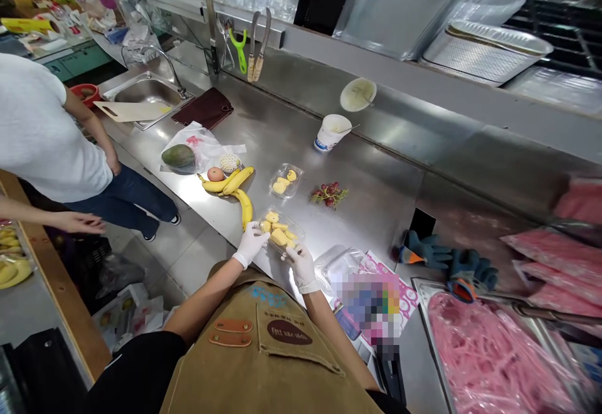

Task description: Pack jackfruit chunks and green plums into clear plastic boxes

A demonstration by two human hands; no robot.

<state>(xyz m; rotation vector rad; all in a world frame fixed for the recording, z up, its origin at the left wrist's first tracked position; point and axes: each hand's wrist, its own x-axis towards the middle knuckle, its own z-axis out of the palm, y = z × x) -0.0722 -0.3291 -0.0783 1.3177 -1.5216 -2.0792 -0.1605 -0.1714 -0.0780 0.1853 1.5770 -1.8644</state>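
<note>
My gloved left hand (249,244) and gloved right hand (303,268) grip opposite sides of a transparent plastic tray (281,231) holding yellow mango chunks. A second tray of mango chunks (285,180) sits farther up the steel counter (226,226). Left of it lie several bananas (230,182), with one banana (245,208) reaching toward my left hand. Beyond them, a whole green-red mango (179,157) rests on a plastic bag (202,147). A small red grape bunch (329,194) lies right of the trays.
A co-worker (42,132) stands at the far left, with another person's hand (78,221) below. A steel sink (148,91), white cutting board (126,111) and white cup (330,132) occupy the counter. Blue gloves (427,251) and a tray of pink strands (493,357) lie right.
</note>
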